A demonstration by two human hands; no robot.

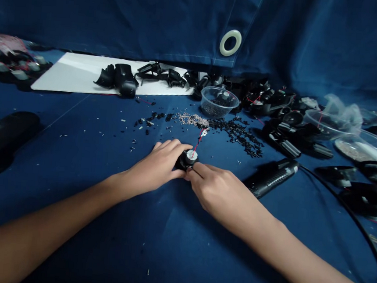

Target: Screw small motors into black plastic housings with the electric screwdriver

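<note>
A small black round part (187, 160) with a silvery motor top and a thin red wire lies on the blue cloth in the middle. My left hand (160, 165) curls round its left side and grips it. My right hand (217, 189) comes in from the right with fingers pressed together against the same part's near edge. The red wire (199, 140) runs up from the part toward a heap of small screws (192, 119).
A black electric screwdriver (273, 177) with a cable lies just right of my right hand. Behind are a clear bowl (219, 101), scattered black bits (238, 135), black plastic housings (121, 79) on a white sheet, more bowls (356, 145) at right, dark parts (0, 136) at left.
</note>
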